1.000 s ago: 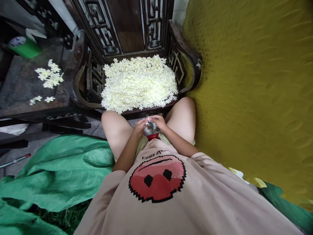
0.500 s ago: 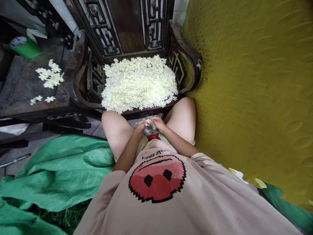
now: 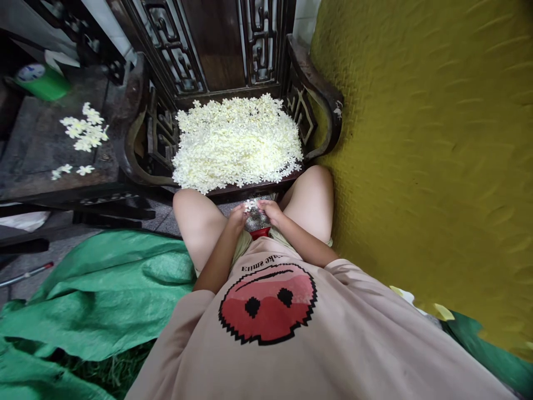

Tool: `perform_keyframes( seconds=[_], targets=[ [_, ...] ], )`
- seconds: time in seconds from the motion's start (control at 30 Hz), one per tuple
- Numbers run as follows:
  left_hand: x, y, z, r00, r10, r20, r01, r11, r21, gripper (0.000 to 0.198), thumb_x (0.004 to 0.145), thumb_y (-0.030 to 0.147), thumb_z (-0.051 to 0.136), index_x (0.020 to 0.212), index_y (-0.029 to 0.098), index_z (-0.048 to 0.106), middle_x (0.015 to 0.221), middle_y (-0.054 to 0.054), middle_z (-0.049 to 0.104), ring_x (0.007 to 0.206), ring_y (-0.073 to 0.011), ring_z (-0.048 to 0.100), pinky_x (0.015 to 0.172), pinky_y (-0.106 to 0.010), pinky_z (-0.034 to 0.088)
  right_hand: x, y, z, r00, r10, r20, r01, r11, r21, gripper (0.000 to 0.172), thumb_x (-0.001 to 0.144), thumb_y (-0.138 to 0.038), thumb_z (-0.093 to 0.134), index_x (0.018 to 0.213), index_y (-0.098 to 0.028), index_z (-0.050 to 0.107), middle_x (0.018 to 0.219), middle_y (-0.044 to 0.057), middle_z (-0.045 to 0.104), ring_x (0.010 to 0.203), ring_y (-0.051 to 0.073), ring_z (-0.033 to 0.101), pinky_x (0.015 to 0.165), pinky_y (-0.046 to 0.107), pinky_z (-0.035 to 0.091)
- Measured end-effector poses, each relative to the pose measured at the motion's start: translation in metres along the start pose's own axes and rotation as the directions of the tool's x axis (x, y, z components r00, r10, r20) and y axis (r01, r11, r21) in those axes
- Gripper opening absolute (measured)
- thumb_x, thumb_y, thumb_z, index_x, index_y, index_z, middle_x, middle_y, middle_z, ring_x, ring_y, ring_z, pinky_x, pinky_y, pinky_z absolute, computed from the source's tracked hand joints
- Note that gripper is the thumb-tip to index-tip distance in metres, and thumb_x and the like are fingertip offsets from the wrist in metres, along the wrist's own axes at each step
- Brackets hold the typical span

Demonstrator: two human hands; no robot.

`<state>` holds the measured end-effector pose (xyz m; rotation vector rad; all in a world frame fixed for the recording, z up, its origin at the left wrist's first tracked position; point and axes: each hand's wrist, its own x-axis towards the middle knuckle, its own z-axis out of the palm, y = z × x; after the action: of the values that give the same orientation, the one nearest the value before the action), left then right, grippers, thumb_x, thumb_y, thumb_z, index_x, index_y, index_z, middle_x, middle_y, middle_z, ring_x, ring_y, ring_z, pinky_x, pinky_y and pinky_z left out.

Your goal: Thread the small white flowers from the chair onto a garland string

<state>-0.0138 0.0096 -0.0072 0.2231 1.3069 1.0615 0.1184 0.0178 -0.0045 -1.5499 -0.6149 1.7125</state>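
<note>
Small white flowers (image 3: 250, 205) sit between my two hands, low over my lap between the knees. My left hand (image 3: 238, 215) is closed, its fingertips pinching at the left side of the blossoms. From the other side my right hand (image 3: 270, 211) pinches at them too, thumb and fingers together. Exactly how many blossoms are held, and whether they are joined, is too small to make out. Just ahead of my knees, a thick heap of white flowers (image 3: 237, 147) covers the seat of a dark carved wooden chair (image 3: 220, 47).
A dark wooden table (image 3: 33, 139) at left bears a few loose flowers (image 3: 85, 130) and a green tape roll (image 3: 44, 80). Green sheeting (image 3: 125, 289) with green strands beneath lies at lower left. A yellow padded surface (image 3: 416, 139) stands close on my right.
My hands have drawn slightly apart, and more of the white flowers now shows between the fingertips. The heap on the chair looks the same.
</note>
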Motion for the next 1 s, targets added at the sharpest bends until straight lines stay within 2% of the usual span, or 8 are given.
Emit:
perform_keyframes(
  seconds=[0.1,0.17,0.3,0.43,0.6,0.77,0.87,1.0],
  targets=[
    [0.003,0.004,-0.004,0.995,0.087,-0.042,-0.087,0.996,-0.004,0.015,0.065,0.018,0.072,0.073,0.013,0.061,0.062,0.000,0.057,0.055,-0.0065,0.048,0.057,-0.020,0.038,0.004,-0.005,-0.005,0.992,-0.022,-0.124,0.031,0.997,0.070,0.005,0.066,-0.014,0.064,0.067,-0.016,0.060,0.060,-0.002,0.062,0.046,0.006,0.047,0.047,0.019,0.036],
    [0.003,0.003,-0.005,0.989,0.130,-0.074,-0.128,0.991,0.030,0.017,0.063,0.022,0.073,0.073,0.013,0.062,0.063,-0.001,0.059,0.057,-0.0074,0.050,0.059,-0.021,0.039,0.004,-0.008,-0.006,0.992,-0.004,-0.128,0.021,0.991,0.131,0.005,0.066,-0.012,0.061,0.068,-0.016,0.059,0.064,-0.001,0.064,0.050,0.007,0.053,0.049,0.019,0.039],
    [0.002,-0.003,-0.005,0.981,0.173,-0.093,-0.158,0.977,0.144,0.021,0.059,0.027,0.074,0.071,0.013,0.064,0.061,-0.001,0.061,0.058,-0.0092,0.051,0.061,-0.023,0.040,0.001,-0.010,-0.004,0.994,0.109,0.032,-0.113,0.971,0.212,0.007,0.065,-0.012,0.056,0.069,-0.017,0.056,0.066,0.001,0.066,0.059,0.011,0.060,0.057,0.021,0.043],
    [0.001,-0.004,-0.007,0.965,0.240,-0.105,-0.221,0.961,0.167,0.013,0.058,0.022,0.072,0.066,0.015,0.065,0.058,0.000,0.061,0.059,-0.0110,0.053,0.061,-0.023,0.041,-0.002,-0.008,-0.002,0.984,0.121,0.132,-0.141,0.979,0.148,0.004,0.065,-0.014,0.052,0.066,-0.018,0.052,0.060,0.000,0.062,0.054,0.011,0.055,0.057,0.022,0.042],
    [0.003,-0.005,-0.011,0.942,0.303,-0.143,-0.264,0.935,0.239,0.006,0.058,0.017,0.069,0.062,0.016,0.065,0.057,0.000,0.061,0.061,-0.0122,0.053,0.062,-0.022,0.040,0.001,-0.001,0.000,0.991,-0.106,0.084,0.117,0.983,-0.143,0.014,0.068,-0.017,0.043,0.061,-0.018,0.055,0.054,-0.003,0.050,0.050,0.011,0.044,0.056,0.024,0.038],
    [0.001,-0.006,-0.008,0.944,0.320,-0.080,-0.285,0.913,0.291,0.004,0.058,0.014,0.069,0.060,0.016,0.065,0.057,-0.001,0.061,0.061,-0.0124,0.053,0.063,-0.022,0.039,-0.007,0.004,0.003,0.876,-0.444,0.186,0.481,0.789,-0.383,0.013,0.075,-0.025,0.048,0.075,-0.019,0.059,0.069,-0.002,0.056,0.065,0.013,0.049,0.069,0.024,0.038],
    [0.000,-0.007,-0.006,0.965,0.259,-0.036,-0.242,0.936,0.255,0.007,0.058,0.016,0.071,0.061,0.015,0.065,0.056,0.000,0.060,0.058,-0.0106,0.051,0.060,-0.022,0.038,-0.014,0.003,0.003,0.851,-0.473,0.227,0.518,0.688,-0.508,0.018,0.075,-0.033,0.058,0.089,-0.021,0.061,0.063,-0.005,0.051,0.060,0.013,0.045,0.064,0.024,0.035],
    [0.002,-0.008,-0.005,0.991,0.132,-0.012,-0.128,0.979,0.161,0.017,0.058,0.022,0.076,0.066,0.013,0.064,0.059,-0.002,0.060,0.054,-0.0088,0.050,0.057,-0.023,0.037,-0.016,0.001,0.003,0.851,-0.483,0.206,0.504,0.639,-0.581,0.016,0.074,-0.031,0.062,0.086,-0.020,0.065,0.059,-0.005,0.048,0.058,0.013,0.042,0.061,0.024,0.032]
  ],
)
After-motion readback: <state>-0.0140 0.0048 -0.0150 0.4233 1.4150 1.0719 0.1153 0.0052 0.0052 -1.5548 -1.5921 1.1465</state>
